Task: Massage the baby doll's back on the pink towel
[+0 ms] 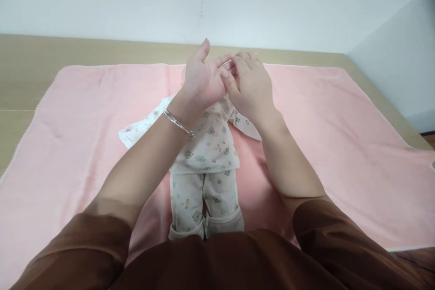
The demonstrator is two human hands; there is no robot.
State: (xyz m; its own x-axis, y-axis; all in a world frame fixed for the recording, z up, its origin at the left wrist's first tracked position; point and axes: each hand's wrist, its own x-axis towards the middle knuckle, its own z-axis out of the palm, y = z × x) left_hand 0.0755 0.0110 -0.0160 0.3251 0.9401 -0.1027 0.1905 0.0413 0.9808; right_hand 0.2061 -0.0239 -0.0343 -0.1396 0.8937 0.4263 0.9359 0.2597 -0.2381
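Observation:
My left hand [207, 74] is turned palm up with its thumb raised and its fingers stretched toward my right hand. Palm down, my right hand [253, 84] lies across the left fingers, its thumb apart from its own fingers and close to the left palm. I see no object in either hand. Below both hands lies a baby-shaped figure, perhaps a doll, in a white printed top [212, 140] and matching trousers [188, 199] with turned-up cuffs. Its sleeves spread to both sides. My hands hide the head area. A silver bracelet [178, 124] circles my left wrist.
A pink blanket [322, 145] with a pale edge is spread under the figure. It covers much of a light wooden table [27, 54]. Behind the table rises a white wall [118, 4] with a crack, and another wall [404, 50] stands at right.

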